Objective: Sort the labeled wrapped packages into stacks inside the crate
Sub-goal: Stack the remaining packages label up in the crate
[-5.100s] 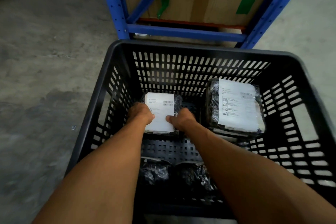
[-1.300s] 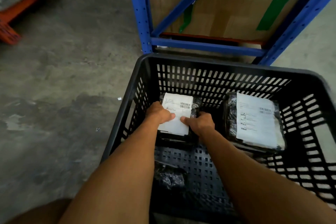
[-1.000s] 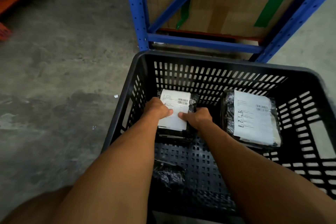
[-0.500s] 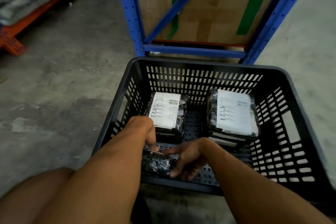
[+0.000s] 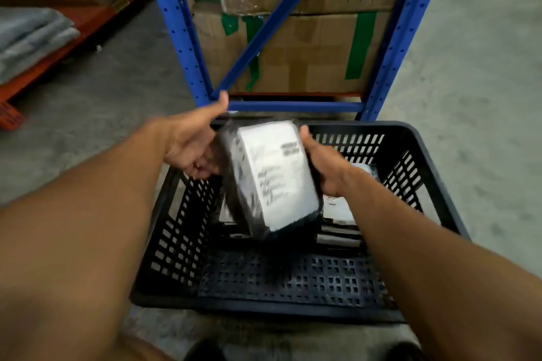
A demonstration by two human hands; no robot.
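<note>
A wrapped package (image 5: pixel 272 176) in dark film, with a white label facing up, hangs tilted and blurred above the black slotted crate (image 5: pixel 428 173). My right hand (image 5: pixel 325 168) grips its right edge. Against the package's left side lies my left hand (image 5: pixel 192 146), thumb raised and fingers curled under it. Behind the package, the right stack of labeled packages (image 5: pixel 337 208) shows partly at the crate's back right. Only a sliver of the left stack (image 5: pixel 225 212) is visible at the back left. The near part of the crate floor is bare.
The crate stands on a grey concrete floor. Right behind it rises a blue metal rack (image 5: pixel 181 38) holding taped cardboard boxes (image 5: pixel 308 53). At the far left, an orange shelf (image 5: pixel 38 67) carries folded grey cloth.
Both hands have come up from the crate's near floor with the dark package. It now hangs above the crate, turned with its white label upward.
</note>
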